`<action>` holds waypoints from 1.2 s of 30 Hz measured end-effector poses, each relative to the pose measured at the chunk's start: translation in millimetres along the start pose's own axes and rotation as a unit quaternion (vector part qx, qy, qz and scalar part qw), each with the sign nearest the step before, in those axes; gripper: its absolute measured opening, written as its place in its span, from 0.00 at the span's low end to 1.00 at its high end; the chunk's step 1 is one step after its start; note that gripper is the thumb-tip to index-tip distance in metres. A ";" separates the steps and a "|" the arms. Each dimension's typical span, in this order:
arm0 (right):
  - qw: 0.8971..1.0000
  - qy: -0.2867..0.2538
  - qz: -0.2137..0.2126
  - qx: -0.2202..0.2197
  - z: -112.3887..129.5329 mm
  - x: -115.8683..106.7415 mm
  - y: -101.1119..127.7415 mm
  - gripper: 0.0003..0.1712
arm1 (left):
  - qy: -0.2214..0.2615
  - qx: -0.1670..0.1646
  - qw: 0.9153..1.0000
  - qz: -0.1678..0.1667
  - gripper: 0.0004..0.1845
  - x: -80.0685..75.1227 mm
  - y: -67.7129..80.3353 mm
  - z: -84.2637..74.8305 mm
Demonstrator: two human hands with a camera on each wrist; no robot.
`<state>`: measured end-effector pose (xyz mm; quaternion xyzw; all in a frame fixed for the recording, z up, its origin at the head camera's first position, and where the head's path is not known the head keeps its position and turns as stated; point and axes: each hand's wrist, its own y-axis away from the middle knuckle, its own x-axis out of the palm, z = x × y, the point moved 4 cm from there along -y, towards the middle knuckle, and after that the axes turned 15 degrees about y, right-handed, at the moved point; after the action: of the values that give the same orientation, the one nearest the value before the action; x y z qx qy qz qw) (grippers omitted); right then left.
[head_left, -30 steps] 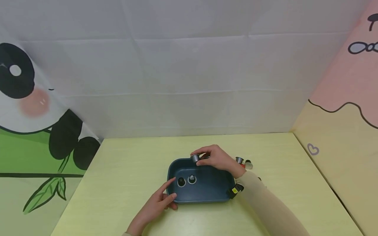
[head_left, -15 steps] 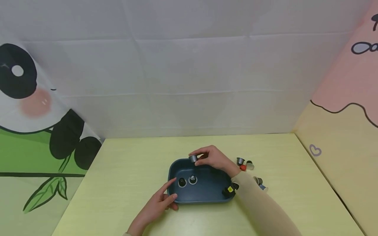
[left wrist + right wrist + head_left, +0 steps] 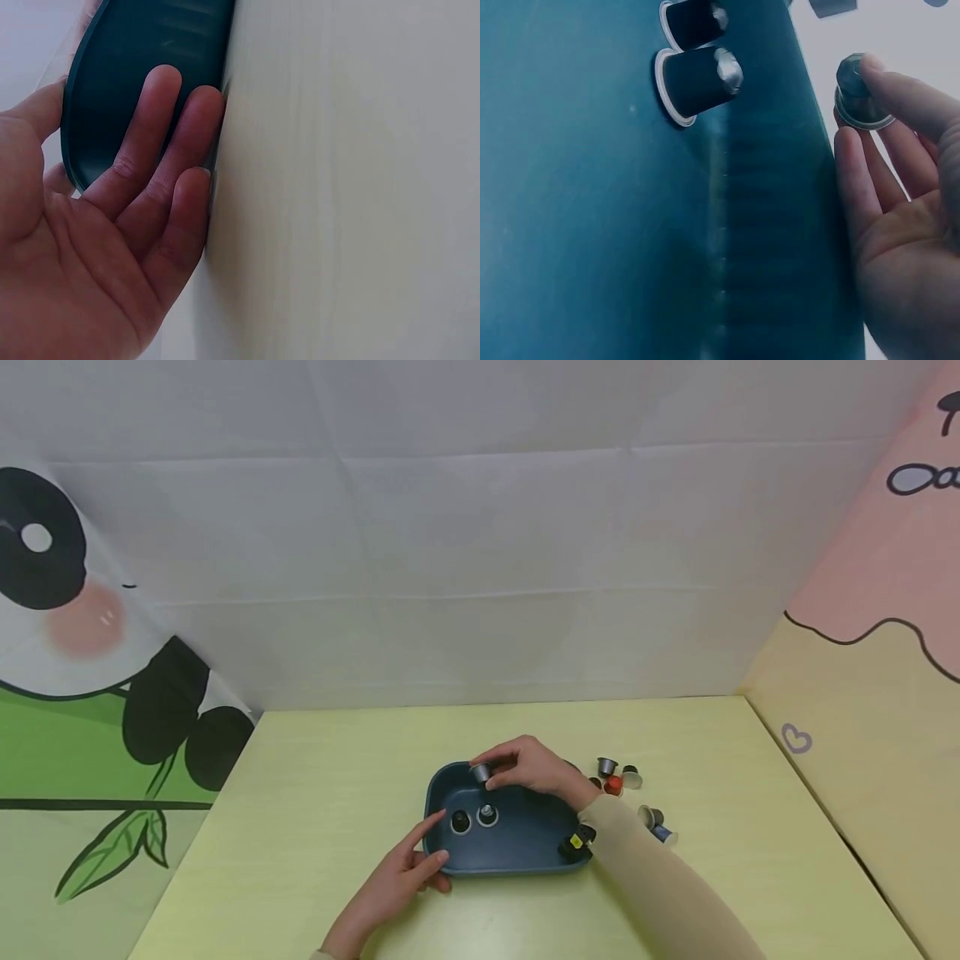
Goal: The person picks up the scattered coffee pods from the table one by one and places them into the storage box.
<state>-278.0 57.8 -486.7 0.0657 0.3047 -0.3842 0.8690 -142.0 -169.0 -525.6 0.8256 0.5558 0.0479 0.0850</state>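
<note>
No words, brands or numbers can be read in any view. The only sign is a small purple heart outline [image 3: 796,740] drawn on the yellow side wall [image 3: 862,752]. Black marks [image 3: 926,478] on the pink wall above it are cut off at the edge and cannot be made out.

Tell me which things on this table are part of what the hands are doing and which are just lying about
In hand:
grey capsule, pinched by the right hand
blue tray, its corner touched by the left hand
two capsules in the tray
loose capsules beside the tray

Lying about:
panda backdrop
pink wall panel
</note>
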 end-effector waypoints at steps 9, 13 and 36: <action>0.999 0.010 0.047 0.004 -4.8 13.7 -2.5 0.21 | 0.006 -0.006 1.000 0.001 0.33 -1.1 -3.4 4.2; 0.997 0.037 0.060 0.006 -3.8 17.8 -2.1 0.22 | 0.004 -0.007 1.000 0.006 0.33 -0.9 -4.2 3.1; 0.985 0.145 0.085 0.026 -5.8 36.5 -12.1 0.21 | 0.013 -0.010 1.000 0.011 0.33 -2.4 -5.3 7.4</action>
<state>-270.4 28.6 -511.2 0.1688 0.4109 -0.3027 0.8432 -146.4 -169.8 -533.8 0.8299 0.5474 0.0653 0.0858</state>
